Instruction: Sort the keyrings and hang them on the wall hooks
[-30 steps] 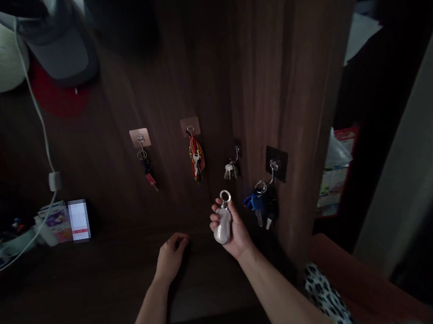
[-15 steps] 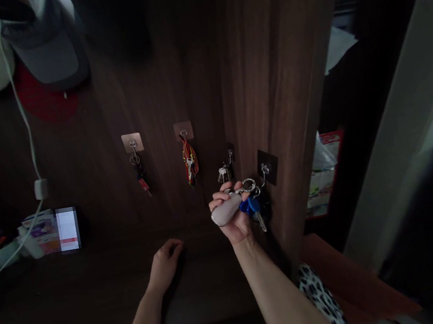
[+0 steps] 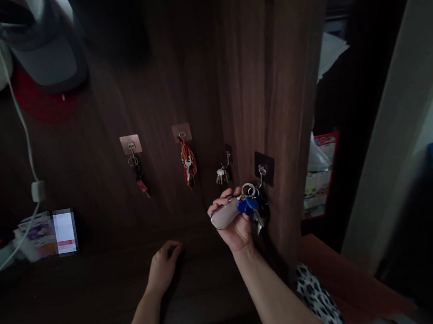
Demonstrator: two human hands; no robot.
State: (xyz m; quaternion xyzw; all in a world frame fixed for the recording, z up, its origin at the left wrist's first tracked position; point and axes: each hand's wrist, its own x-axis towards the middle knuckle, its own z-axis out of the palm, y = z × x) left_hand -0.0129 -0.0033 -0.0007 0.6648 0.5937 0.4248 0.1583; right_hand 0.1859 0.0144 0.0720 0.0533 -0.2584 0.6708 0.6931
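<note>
Right hand (image 3: 233, 228) is closed round a grey fob (image 3: 224, 215), its ring (image 3: 248, 190) held at the black hook (image 3: 264, 170), beside blue keys (image 3: 247, 205). Whether the ring is seated cannot be told. Left hand (image 3: 162, 261) rests on the counter (image 3: 77, 299), loosely curled and empty.

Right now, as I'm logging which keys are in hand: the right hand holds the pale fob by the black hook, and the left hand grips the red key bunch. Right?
No: the head view shows the left hand empty on the dark wooden surface; the red key bunch hangs from the tan hook. The right hand does hold the pale fob by the black hook.
</note>
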